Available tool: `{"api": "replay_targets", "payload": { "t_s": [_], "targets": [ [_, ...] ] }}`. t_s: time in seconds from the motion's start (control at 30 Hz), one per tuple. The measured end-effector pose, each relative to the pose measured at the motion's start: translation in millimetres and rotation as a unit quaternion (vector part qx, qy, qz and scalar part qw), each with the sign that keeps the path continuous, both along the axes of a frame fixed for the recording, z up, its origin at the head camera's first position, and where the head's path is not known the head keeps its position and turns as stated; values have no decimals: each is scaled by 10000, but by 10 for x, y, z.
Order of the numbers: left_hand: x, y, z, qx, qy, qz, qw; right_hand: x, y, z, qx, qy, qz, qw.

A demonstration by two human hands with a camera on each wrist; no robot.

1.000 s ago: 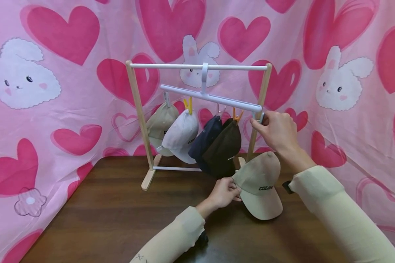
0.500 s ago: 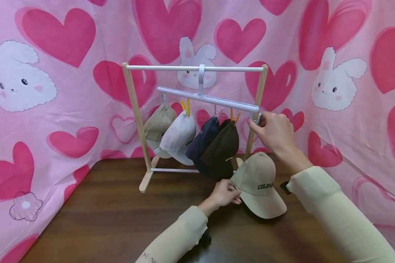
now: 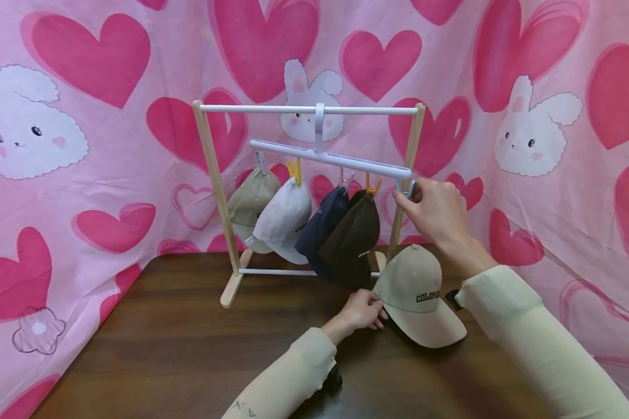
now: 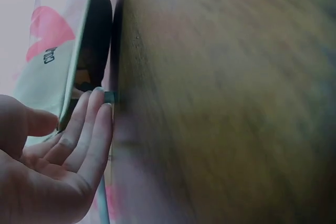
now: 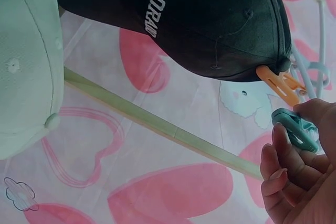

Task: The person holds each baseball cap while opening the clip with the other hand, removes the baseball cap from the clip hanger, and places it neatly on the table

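Note:
My left hand (image 3: 363, 309) pinches the left edge of a beige baseball cap (image 3: 411, 279) with dark lettering, low over the table. In the left wrist view, the thumb lies on one side of the cap's edge and the fingers on the other. My right hand (image 3: 440, 209) pinches a blue-green clothespin (image 5: 296, 127) at the right end of a white hanger (image 3: 330, 158), which tilts down to the right. An orange clothespin (image 5: 281, 85) beside it grips a dark cap (image 5: 210, 24). The beige cap's crown sits below the right hand, apart from the blue-green clothespin.
A wooden rack (image 3: 205, 174) with a white top rail (image 3: 262, 109) bears the hanger. Also clipped there are a khaki cap (image 3: 251, 201), a white cap (image 3: 285, 215) and a navy cap (image 3: 322, 227). The brown table (image 3: 188, 349) stands before a pink heart-patterned cloth (image 3: 188, 52).
The beige cap has turned, its brim swinging to the right and its lettering showing more. My left hand has shifted slightly right with it. The right hand still pinches the clothespin.

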State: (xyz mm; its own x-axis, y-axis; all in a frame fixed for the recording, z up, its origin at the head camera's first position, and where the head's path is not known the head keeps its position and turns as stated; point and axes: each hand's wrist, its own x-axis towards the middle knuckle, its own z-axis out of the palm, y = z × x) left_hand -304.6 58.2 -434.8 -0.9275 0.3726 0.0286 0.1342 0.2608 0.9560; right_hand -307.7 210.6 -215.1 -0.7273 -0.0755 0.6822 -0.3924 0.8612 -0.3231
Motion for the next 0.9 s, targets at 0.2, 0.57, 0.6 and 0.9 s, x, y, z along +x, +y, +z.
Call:
{"api": "replay_targets", "payload": {
  "t_s": [0.2, 0.57, 0.6, 0.9],
  "targets": [
    [22, -8, 13, 18, -419, -142, 9990, 4, -1, -1, 22, 69, 39, 10000],
    [57, -58, -23, -48, -594, -649, 9961, 24, -9, -30, 15, 2, 33, 10000],
    [57, -60, -21, -58, -604, -727, 9955, 24, -10, -32, 22, 14, 25, 10000],
    [73, -117, 27, -307, -435, -1032, 9932, 26, -14, -12, 34, 84, -17, 10000]
  ]
}}
